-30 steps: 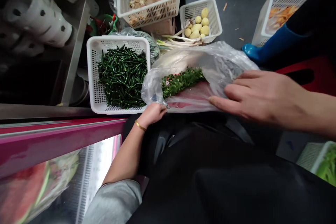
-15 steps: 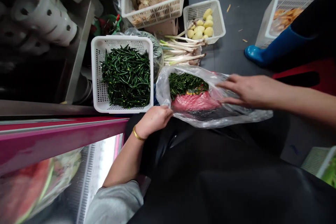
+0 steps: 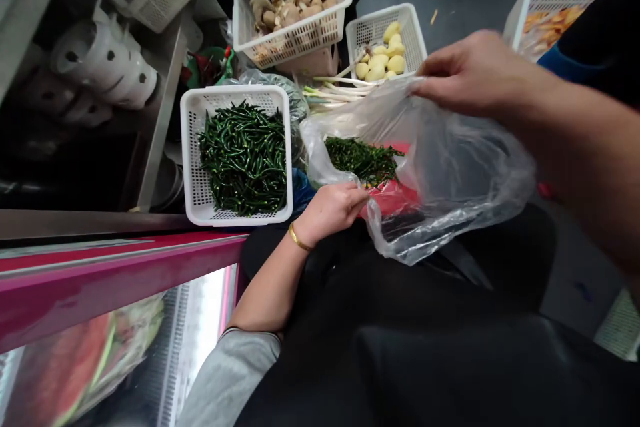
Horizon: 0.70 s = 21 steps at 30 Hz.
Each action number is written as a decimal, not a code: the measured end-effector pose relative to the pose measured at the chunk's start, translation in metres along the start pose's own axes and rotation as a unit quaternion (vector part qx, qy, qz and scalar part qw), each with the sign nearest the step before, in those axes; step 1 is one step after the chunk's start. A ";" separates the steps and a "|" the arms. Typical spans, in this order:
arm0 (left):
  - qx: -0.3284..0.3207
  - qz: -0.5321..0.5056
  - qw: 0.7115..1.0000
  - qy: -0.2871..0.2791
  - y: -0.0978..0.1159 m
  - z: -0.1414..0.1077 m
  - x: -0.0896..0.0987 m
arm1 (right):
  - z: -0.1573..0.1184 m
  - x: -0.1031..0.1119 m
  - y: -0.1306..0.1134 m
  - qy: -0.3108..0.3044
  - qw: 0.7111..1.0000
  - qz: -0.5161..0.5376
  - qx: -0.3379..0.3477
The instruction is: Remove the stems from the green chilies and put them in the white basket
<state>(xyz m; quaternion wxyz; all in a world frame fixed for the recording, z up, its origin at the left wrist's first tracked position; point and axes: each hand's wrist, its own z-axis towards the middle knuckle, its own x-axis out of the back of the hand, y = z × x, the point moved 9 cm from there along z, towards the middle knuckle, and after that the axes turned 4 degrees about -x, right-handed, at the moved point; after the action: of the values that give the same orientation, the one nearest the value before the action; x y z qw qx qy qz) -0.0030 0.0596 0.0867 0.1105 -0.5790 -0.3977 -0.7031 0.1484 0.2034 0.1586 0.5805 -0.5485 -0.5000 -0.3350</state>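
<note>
Clear plastic bag point(image 3: 450, 167) at frame centre, over the lap, with green chillies point(image 3: 363, 159) inside. Left hand point(image 3: 333, 210) closed on near rim; right hand point(image 3: 475, 73) pinching far rim, upper right. White basket point(image 3: 190, 147) of chillies just left. Co-worker's gloved hand point(image 3: 259, 1) at top, in another basket point(image 3: 300, 30).

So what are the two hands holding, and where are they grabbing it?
Both hold the plastic bag by its mouth: the left hand grips the near edge, the right hand pinches the far edge, lifted up.

Thin glossy clear plastic bag point(image 3: 450, 167)
</note>
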 end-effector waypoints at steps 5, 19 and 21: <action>0.026 -0.016 0.998 -0.052 -0.007 -0.015 -0.022 | -0.021 0.049 0.003 0.036 0.998 0.041 -0.028; 0.072 -0.029 0.993 -0.086 -0.020 -0.040 -0.042 | -0.112 -0.056 -0.082 -0.215 0.915 0.060 0.335; 0.080 -0.020 0.993 -0.086 -0.022 -0.046 -0.038 | -0.102 -0.121 -0.061 -0.295 0.909 0.008 0.294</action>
<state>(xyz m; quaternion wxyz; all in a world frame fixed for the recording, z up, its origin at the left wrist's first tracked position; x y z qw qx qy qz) -0.0378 0.0310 0.0421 0.1075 -0.6185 -0.4727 -0.6185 0.0800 0.0749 0.0728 0.5439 -0.4313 -0.7197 0.0093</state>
